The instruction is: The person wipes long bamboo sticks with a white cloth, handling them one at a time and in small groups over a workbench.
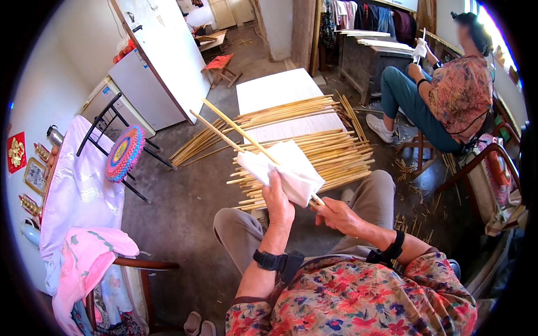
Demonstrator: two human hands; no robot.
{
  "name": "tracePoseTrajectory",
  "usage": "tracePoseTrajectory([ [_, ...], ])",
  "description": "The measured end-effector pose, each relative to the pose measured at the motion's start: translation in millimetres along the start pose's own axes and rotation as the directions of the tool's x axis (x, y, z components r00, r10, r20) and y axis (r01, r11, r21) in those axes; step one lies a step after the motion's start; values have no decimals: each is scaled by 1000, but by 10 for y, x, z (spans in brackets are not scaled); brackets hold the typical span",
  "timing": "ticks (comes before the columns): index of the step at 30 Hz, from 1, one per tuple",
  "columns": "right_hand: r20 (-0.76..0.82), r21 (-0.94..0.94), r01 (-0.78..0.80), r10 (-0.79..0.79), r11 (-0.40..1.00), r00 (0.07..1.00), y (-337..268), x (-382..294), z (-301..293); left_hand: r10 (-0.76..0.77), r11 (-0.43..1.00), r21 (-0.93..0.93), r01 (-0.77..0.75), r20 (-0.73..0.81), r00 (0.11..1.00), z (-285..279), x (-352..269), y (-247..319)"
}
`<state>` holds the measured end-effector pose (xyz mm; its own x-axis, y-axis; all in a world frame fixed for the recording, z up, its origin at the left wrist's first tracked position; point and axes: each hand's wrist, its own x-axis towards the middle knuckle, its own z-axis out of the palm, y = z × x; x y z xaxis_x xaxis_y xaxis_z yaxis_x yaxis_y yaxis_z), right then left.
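My left hand (278,199) grips a folded white cloth (294,172) wrapped around two thin wooden sticks (235,131), its thumb on top. The sticks slant up and to the left out of the cloth. At their lower ends, just right of the cloth, my right hand (339,215) is closed on them. Beyond my hands, many pale sticks (336,159) lie side by side across a low white board (273,90). A smaller row of sticks (290,110) lies farther back on it. The sticks' middle part is hidden by the cloth.
Loose sticks (197,145) lean at the board's left, others (352,115) at its right. A black chair with a crocheted seat (125,153) stands left. At right a person (458,96) sits holding a stick and white cloth. Stick scraps (414,227) litter the floor. Slippers (199,325) lie below.
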<state>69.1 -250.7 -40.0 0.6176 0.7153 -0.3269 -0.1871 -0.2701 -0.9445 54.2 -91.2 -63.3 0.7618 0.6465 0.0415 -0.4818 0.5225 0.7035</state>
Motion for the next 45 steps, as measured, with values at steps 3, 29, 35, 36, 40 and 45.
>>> tracePoseTrajectory([
  [3,42,22,12,-12,1000,999,42,-106,-116,-16,1000,-12,16,-38,999,21,67,47],
  [29,8,50,32,-32,998,999,313,-377,-312,-211,958,-188,218,58,976,61,-135,-93],
  [35,-44,-110,103,-109,989,993,319,-365,-254,-227,950,-220,223,7,974,117,-124,9],
  [36,-65,-186,135,-149,973,987,318,-370,-239,-232,949,-221,225,-8,973,140,-113,20],
  [40,-71,-453,236,-298,860,952,337,-403,-196,-158,966,-220,135,-93,983,124,-36,6],
  [45,-78,-614,246,-368,750,927,503,-620,-346,-48,984,-179,4,-242,969,104,222,284],
])
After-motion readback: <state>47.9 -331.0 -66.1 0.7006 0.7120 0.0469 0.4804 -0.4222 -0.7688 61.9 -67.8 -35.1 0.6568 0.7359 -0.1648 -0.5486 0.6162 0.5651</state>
